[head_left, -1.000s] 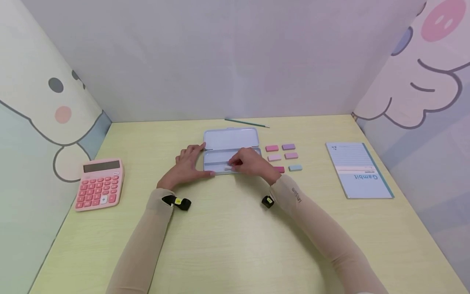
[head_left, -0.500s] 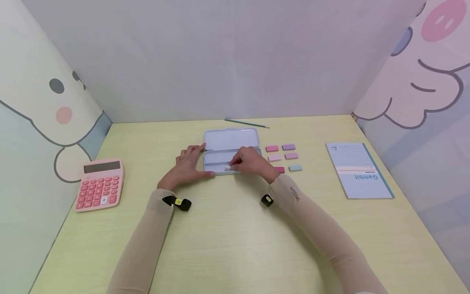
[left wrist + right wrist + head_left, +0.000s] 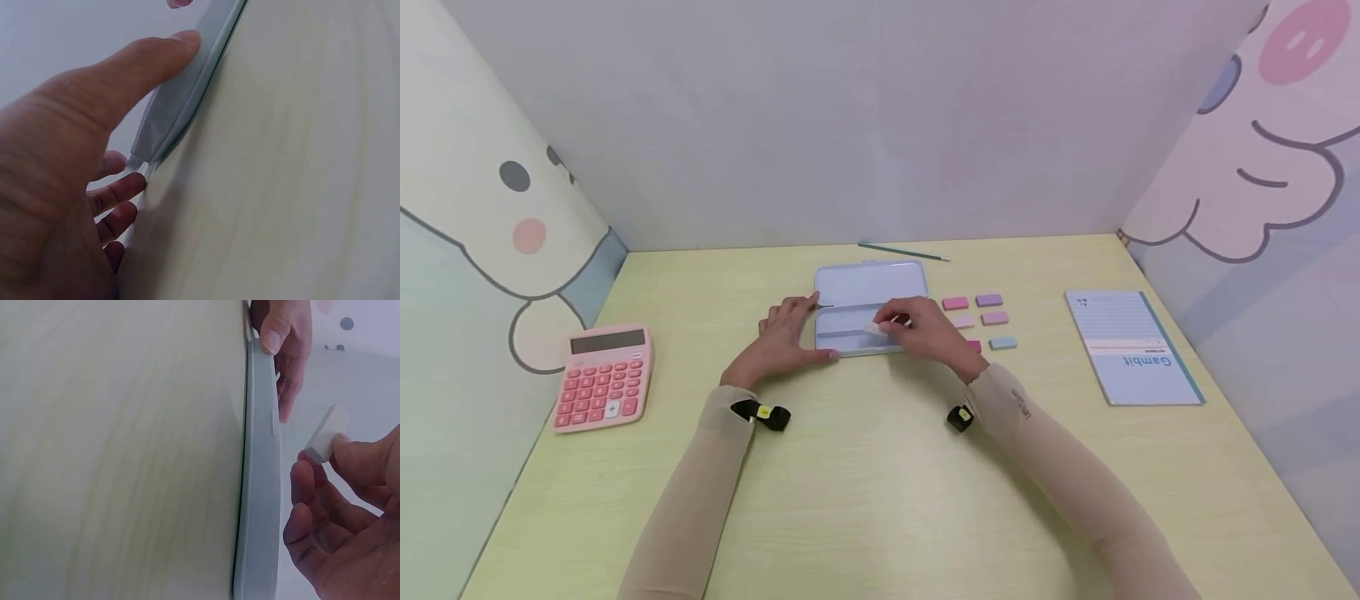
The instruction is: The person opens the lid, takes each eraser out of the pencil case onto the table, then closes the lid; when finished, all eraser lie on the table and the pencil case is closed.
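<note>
A pale lavender-blue pencil case [image 3: 850,343] lies with its lid [image 3: 872,283] laid back on the table. My left hand [image 3: 782,342] rests on its left end, thumb along the front wall and the other fingers spread near the hinge corner. Between thumb and fingertips my right hand [image 3: 925,329] pinches a small white rectangular eraser [image 3: 328,434], tilted and held above the case's tray. In the left wrist view the thumb [image 3: 150,62] lies nearly straight against the case's side. My right hand covers the right part of the tray.
Right of the case several coloured blocks stand in pairs, among them a purple block [image 3: 989,300] and a light blue block [image 3: 1003,342]. Behind the lid lies a green pencil [image 3: 902,251]. A pink calculator [image 3: 602,379] is at the left, a notebook [image 3: 1135,346] at the right.
My right hand has lifted the white eraser up from the tray's front part and tilted it, shifting slightly back and right. The left hand stays in place on the case.
</note>
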{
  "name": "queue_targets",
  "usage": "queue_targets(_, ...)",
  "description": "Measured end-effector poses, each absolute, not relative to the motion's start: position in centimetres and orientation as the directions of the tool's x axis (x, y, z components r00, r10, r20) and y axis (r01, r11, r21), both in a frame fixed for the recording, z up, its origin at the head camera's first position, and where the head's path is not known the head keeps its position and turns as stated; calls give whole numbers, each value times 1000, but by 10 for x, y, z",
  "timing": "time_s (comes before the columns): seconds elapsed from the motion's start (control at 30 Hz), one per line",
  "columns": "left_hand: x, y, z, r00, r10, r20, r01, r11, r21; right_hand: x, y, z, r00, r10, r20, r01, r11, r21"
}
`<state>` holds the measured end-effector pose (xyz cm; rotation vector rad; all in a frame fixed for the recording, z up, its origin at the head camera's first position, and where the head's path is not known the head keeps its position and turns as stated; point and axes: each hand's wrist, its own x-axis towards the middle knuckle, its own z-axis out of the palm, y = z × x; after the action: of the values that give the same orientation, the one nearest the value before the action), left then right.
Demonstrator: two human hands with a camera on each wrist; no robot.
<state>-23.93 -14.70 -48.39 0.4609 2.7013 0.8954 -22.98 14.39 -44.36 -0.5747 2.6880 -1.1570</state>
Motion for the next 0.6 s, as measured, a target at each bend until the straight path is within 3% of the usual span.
queue_targets(0.37, -240, -147, -486, -914, 384, -126, 238, 764, 600, -219, 187, -442, -909, -409, 75, -305, 535, -788)
queue_targets(0.6, -240, -149, -486, -913, 388, -123, 243, 763, 599, -214, 218, -438, -936, -351, -31, -184, 563, -805)
